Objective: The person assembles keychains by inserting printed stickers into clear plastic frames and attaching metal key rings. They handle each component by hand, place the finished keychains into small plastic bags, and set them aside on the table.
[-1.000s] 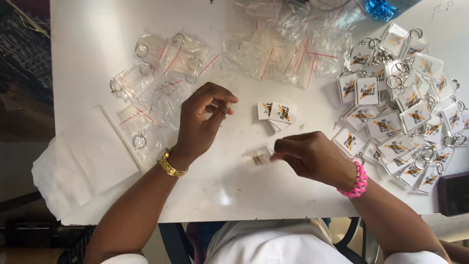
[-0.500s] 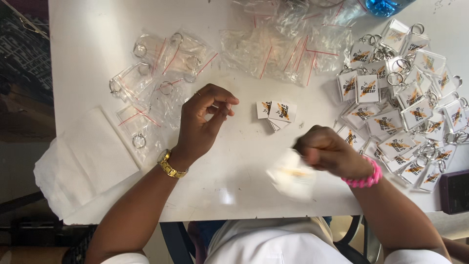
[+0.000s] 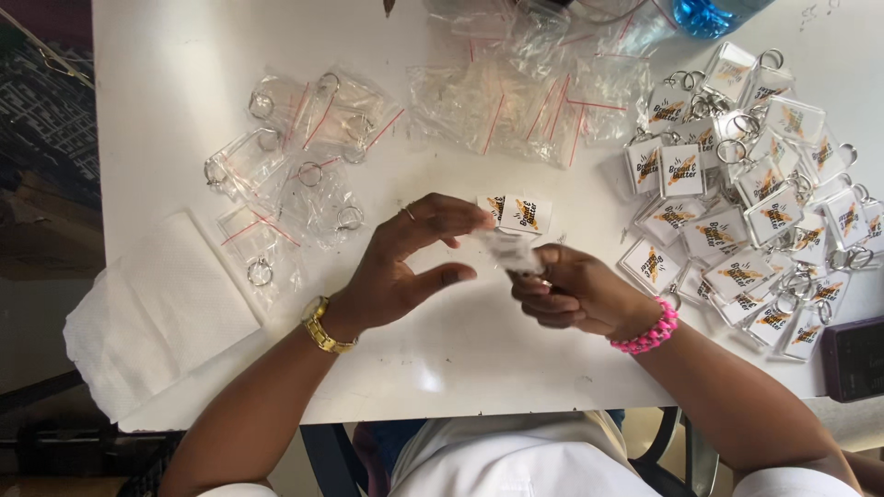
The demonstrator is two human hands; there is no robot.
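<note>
Clear bags (image 3: 516, 101) with red strips at 12 o'clock; finished keychains (image 3: 755, 212) heaped at 3; empty cases (image 3: 295, 166) at 10; white napkin (image 3: 157, 313) at 8. Printed cards (image 3: 520, 213) lie centre. Right hand (image 3: 575, 294) pinches a blurred clear piece (image 3: 511, 253) (kind unclear). Left hand (image 3: 405, 267) spread open, fingertips touching the piece.

Beyond your fingers lie clear bags (image 3: 516, 101) with red stripes; your right wrist wears a pink bracelet (image 3: 647, 333), left a gold watch (image 3: 324, 325)
</note>
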